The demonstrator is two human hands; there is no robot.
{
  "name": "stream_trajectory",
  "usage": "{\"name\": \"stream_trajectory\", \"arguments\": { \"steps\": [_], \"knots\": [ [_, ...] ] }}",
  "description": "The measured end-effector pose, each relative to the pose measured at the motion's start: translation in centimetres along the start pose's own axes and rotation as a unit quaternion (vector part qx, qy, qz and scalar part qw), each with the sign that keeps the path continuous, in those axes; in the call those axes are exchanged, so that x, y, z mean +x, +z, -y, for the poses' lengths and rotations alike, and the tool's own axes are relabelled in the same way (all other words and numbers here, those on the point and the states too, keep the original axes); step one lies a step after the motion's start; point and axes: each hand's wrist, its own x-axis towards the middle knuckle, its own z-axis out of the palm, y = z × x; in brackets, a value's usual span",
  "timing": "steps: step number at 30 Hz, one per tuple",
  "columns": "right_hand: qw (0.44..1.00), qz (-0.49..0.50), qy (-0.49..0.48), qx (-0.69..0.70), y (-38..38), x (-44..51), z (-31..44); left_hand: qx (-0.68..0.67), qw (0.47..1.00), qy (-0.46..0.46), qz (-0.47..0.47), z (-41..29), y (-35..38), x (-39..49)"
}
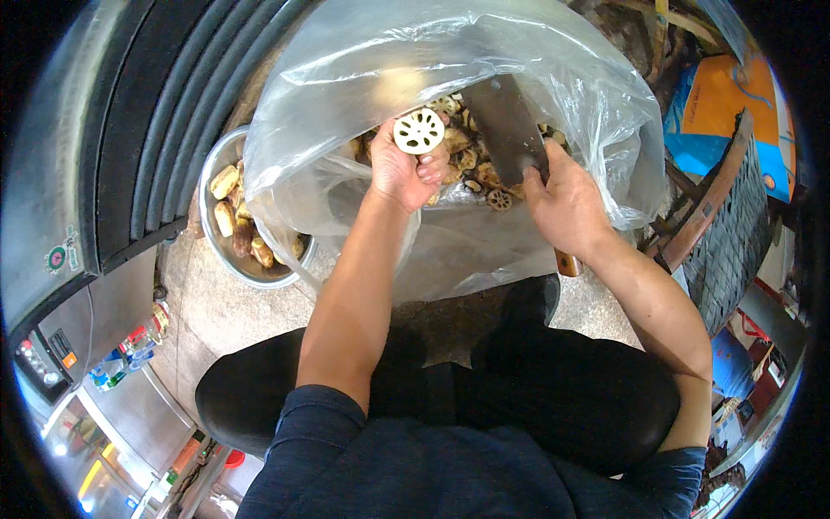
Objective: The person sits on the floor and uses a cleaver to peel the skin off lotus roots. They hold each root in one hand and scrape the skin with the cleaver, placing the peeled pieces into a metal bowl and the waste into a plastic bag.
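My left hand [425, 174] is closed around a piece of lotus root [419, 132], its white cut face with dark holes turned up. In my right hand [570, 194] is a cleaver with a broad dark blade [506, 130]; the end of its wooden handle [568, 265] shows below my palm. Cleaver and lotus root are apart. Both hands are over a large clear plastic bag [447, 240] spread open before me. Inside it lie brown peelings and lotus root scraps [463, 156], several with holes. The blade and my left hand hide some of them.
At left, partly under the bag's edge, a metal bowl [249, 276] holds several lotus root pieces [225, 182]. A black ribbed appliance [175, 130] stands beyond it. On the right are a woven chair [726, 259] with a wooden frame and an orange-and-blue bag [729, 123].
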Motion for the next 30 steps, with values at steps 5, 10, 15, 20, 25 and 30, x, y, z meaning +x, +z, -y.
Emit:
{"name": "stream_trajectory", "arguments": {
  "steps": [5, 10, 15, 20, 25, 30],
  "knots": [
    [1.0, -0.007, 0.013, 0.008, -0.8, 0.1, 0.5, -0.002, 0.999, -0.001, 0.04, -0.2, 0.1, -0.2],
    [1.0, -0.012, 0.009, 0.006, -1.1, -0.1, 0.8, 0.008, 0.997, 0.017, 0.069, -0.1, 0.7, -0.3],
    [1.0, -0.015, 0.006, -0.003, -1.0, -0.3, 0.6, 0.025, 0.998, 0.033, 0.057, -0.2, 1.3, -0.8],
    [0.999, -0.03, -0.023, 0.012, -1.0, -0.2, 0.7, 0.07, 0.996, 0.059, 0.012, -0.2, 1.5, -0.8],
    [1.0, -0.023, -0.003, 0.0, -1.2, -0.4, 1.0, 0.054, 0.996, 0.065, -0.024, -0.2, 1.5, -0.7],
    [1.0, -0.023, 0.011, -0.005, -1.3, -0.5, 1.4, 0.058, 0.995, 0.072, -0.042, 0.1, 1.2, -0.9]
  ]
}}
